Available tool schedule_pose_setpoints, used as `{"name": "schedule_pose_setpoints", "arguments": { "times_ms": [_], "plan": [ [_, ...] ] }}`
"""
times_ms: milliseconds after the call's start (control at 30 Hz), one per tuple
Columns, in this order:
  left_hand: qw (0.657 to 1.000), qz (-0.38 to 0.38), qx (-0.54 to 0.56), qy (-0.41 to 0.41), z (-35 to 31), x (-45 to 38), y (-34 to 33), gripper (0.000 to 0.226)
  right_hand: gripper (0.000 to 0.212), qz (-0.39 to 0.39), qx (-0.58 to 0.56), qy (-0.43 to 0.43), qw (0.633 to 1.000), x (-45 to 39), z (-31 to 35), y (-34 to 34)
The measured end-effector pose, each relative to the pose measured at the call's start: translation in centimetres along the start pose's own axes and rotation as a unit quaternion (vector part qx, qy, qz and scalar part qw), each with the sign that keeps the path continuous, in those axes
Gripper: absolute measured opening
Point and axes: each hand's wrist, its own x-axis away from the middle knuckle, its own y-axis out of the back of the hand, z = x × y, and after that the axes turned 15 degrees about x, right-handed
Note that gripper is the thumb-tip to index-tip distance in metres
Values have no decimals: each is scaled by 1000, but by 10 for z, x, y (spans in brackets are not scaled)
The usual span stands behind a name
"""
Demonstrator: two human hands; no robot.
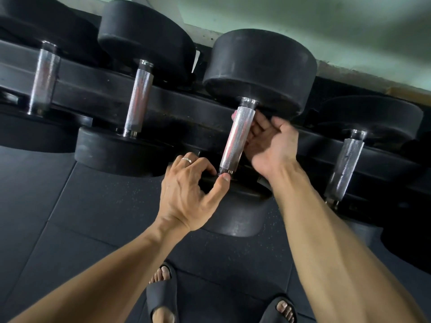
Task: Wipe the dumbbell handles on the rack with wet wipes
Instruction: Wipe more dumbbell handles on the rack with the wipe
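The dumbbell rack (98, 94) runs across the view with several black dumbbells on it. The centre dumbbell has a knurled chrome handle (238, 136) between a far head (261, 68) and a near head (238, 217). My right hand (272, 145) reaches in from the right. Its fingers pass behind the handle, and a fingertip shows on the handle's left side near the top. My left hand (186, 194), with a ring on one finger, grips the rim of the near head, its thumb beside the handle's lower collar. No wet wipe is visible in either hand.
Neighbouring dumbbell handles stand to the left (138, 99), far left (44, 78) and right (345, 164). Dark rubber floor mats (70, 217) lie below the rack. My feet in black sandals (163, 297) stand close to it. A pale green wall (326, 31) rises behind.
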Motion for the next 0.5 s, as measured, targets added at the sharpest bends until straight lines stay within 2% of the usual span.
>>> {"name": "schedule_pose_setpoints", "arguments": {
  "times_ms": [133, 200, 300, 333, 433, 500],
  "plan": [
    [1000, -4, 0, 2, 0, 1, 0, 47, 57, -18, 166, -66, 984, 13, -10, 13],
    [1000, -3, -2, 1, 0, 1, -1, 47, 55, -20, 124, -48, 991, 13, -4, 13],
    [1000, -1, -2, -2, 0, 1, -1, 48, 53, 0, -26, 6, 1000, 1, 7, 4],
    [1000, 0, -3, -3, 0, 1, -1, 48, 55, 5, -15, 4, 1000, 1, 6, 2],
    [1000, -1, -2, -5, 0, 1, 0, 48, 63, 16, 156, -68, 985, 14, -11, 7],
    [1000, -3, 0, -3, -1, 1, 0, 48, 66, 35, 223, -105, 969, 20, -12, 10]
  ]
}}
